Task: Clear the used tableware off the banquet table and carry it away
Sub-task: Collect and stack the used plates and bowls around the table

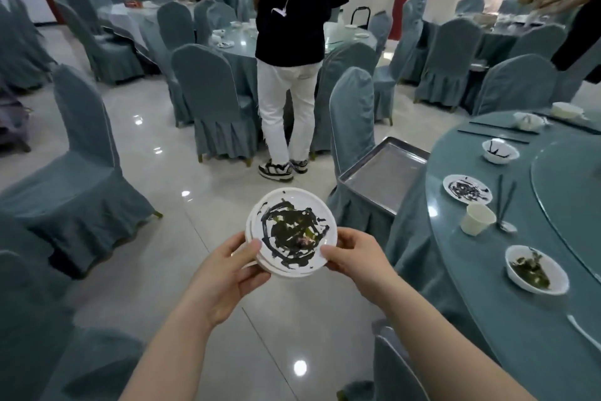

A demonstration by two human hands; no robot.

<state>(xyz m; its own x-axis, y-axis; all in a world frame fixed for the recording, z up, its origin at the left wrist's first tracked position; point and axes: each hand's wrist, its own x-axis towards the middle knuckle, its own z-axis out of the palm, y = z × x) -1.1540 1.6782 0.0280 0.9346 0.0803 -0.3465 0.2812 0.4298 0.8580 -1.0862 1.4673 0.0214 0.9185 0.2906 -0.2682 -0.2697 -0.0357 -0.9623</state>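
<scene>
Between both hands, left grip [227, 265] and right grip [354, 257] clasp the plate stack [291, 231].

no text, label, brand, number or sign can be read anywhere in view; a small red mark on the far wall at about one o'clock is too small to make out.

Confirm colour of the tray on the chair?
Bare silver-grey metal tray, seen best in the head view.
</scene>
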